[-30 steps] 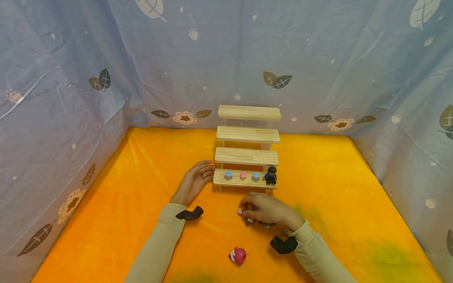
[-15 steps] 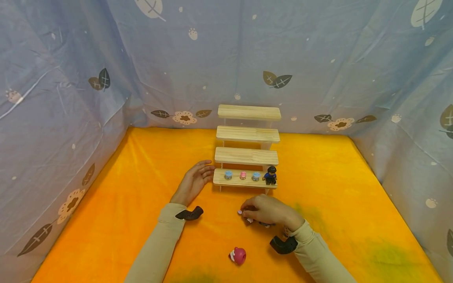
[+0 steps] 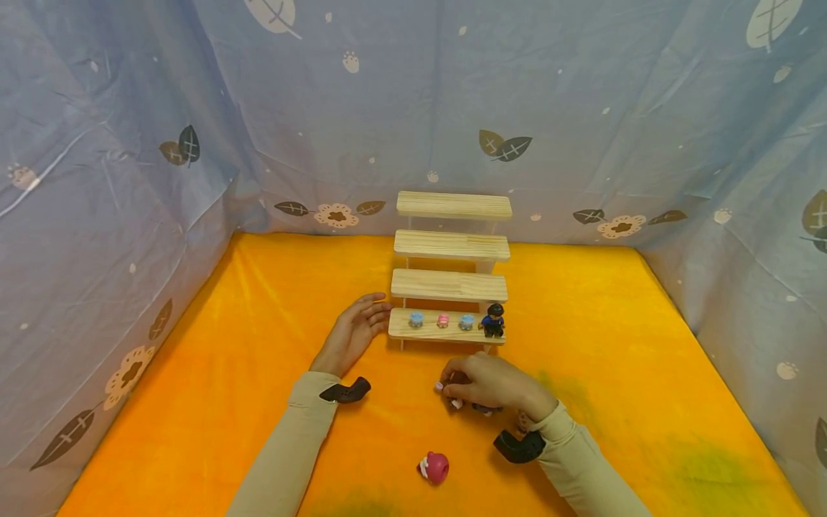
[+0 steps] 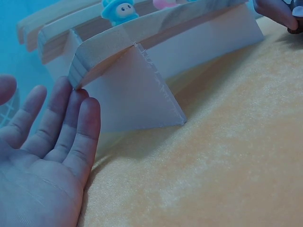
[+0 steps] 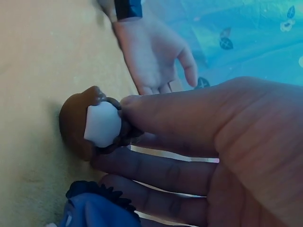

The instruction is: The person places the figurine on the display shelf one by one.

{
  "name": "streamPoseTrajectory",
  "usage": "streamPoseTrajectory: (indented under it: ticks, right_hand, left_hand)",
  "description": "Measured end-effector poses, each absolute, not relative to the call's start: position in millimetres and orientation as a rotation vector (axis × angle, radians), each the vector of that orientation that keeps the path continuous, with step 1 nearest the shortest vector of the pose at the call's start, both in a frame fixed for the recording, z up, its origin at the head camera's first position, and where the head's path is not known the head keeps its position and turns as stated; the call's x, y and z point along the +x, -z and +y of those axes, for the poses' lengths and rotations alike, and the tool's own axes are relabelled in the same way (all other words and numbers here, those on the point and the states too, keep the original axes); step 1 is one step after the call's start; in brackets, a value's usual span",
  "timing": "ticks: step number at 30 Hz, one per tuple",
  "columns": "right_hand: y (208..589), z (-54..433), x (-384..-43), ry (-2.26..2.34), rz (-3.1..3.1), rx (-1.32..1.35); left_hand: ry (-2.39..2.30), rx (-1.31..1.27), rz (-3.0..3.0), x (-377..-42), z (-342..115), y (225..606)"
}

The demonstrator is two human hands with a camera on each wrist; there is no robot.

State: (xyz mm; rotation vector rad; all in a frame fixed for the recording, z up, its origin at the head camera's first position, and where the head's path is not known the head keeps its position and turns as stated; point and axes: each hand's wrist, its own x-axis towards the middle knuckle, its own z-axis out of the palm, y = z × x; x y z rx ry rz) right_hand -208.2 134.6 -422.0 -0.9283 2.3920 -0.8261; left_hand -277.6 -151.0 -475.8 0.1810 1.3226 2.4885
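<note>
My right hand (image 3: 494,382) is low over the yellow cloth, pinching a small brown toy figure (image 5: 75,120) with a white patch between thumb and fingers. Much of that figure is hidden by the fingers. Just beside it lies a dark blue toy figure (image 5: 97,205), partly under the hand. My left hand (image 3: 352,334), palm turned inward with fingers nearly straight, touches the left end of the lowest step of a wooden tiered stand (image 3: 449,286). Along that step stand two light blue figures (image 4: 119,12), a pink figure (image 3: 443,321) and a black-capped toy figure (image 3: 494,321).
Nearer the front, a magenta toy figure (image 3: 436,468) lies on the yellow cloth (image 3: 213,402). Another brownish figure (image 3: 522,422) is partly hidden by the right wrist. Hanging blue-grey fabric (image 3: 362,108) with leaf prints encloses the back and sides.
The right fingertips have shifted very slightly to the right at the brown figure. The left hand, the stand and the figures on it stay where they were.
</note>
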Motion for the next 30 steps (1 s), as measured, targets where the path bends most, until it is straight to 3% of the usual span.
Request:
streamPoseTrajectory:
  ticks: [30]
  right_hand:
    - [419.1,135.2,-207.5,0.885,2.224,-0.916]
  left_hand:
    - [-2.495,0.162,1.307,-277.3,-150.2,475.6]
